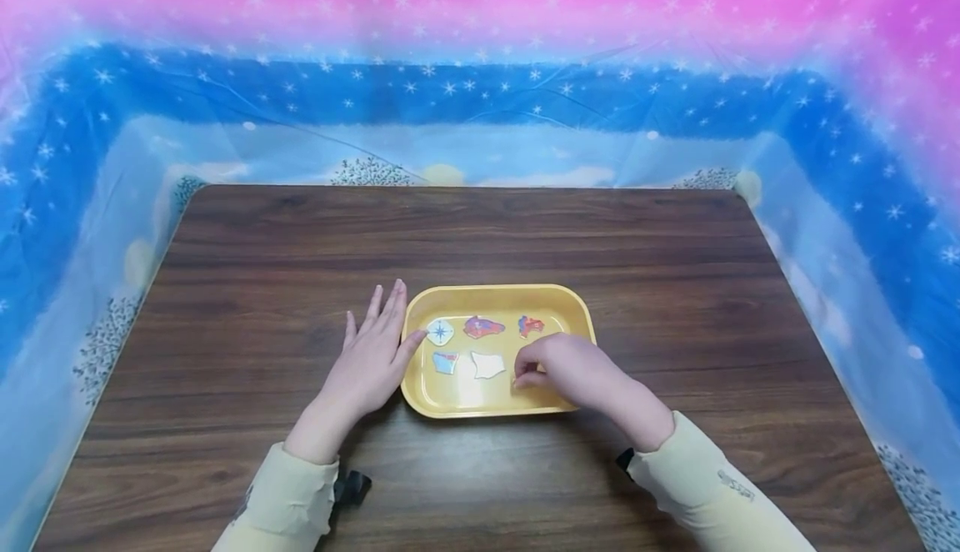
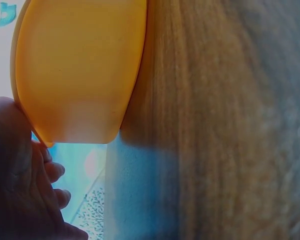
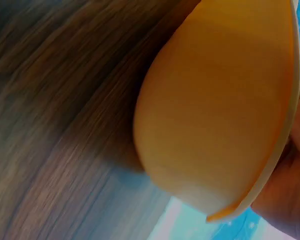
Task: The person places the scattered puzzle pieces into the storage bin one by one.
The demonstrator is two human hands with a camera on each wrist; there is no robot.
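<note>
A yellow oblong tray (image 1: 457, 412) with rounded corners stands on the table. Inside it lie several flat cut-out pieces: a white one with a blue compass star (image 1: 440, 332), a red-purple one (image 1: 483, 328), a red-blue one (image 1: 531, 326), a light-blue one with a red edge (image 1: 446, 363) and a plain whitish one (image 1: 488, 365). My left hand (image 1: 367, 367) lies along the tray's left end, fingers straight, thumb over the rim. My right hand (image 1: 573, 368) reaches over the right end; its curled fingers pinch something small, mostly hidden, with only a pale edge showing.
The dark wood-grain table (image 1: 247, 285) extends around the tray on all sides. A pink and blue snowflake-patterned cloth (image 1: 480, 93) hangs behind and at both sides. In both wrist views the tray's outer wall (image 2: 80, 70) fills much of the picture.
</note>
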